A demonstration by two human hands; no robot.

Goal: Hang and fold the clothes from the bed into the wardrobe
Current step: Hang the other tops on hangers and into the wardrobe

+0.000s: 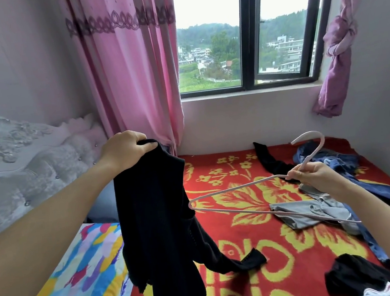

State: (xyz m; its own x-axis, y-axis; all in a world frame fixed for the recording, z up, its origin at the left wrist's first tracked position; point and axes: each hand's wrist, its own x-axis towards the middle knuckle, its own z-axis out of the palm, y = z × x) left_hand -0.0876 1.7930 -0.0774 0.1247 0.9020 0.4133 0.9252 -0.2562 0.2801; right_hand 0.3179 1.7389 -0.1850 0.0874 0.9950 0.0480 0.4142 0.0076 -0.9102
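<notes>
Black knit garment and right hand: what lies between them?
Head view: only the thin pink hanger, pinched by the right hand, its shoulder tip reaching the black knit garment.

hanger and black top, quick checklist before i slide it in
1. Left hand grips the black top at its upper edge: ok.
2. Right hand pinches the hanger below its hook: ok.
3. Hanger's near corner aimed at the top: ok, it sits beside the fabric's edge.
4. Neck opening spread for the hanger: cannot tell, the fabric hangs bunched.
5. Top lifted clear of the red blanket: not ok, a trailing end lies on it.
</notes>
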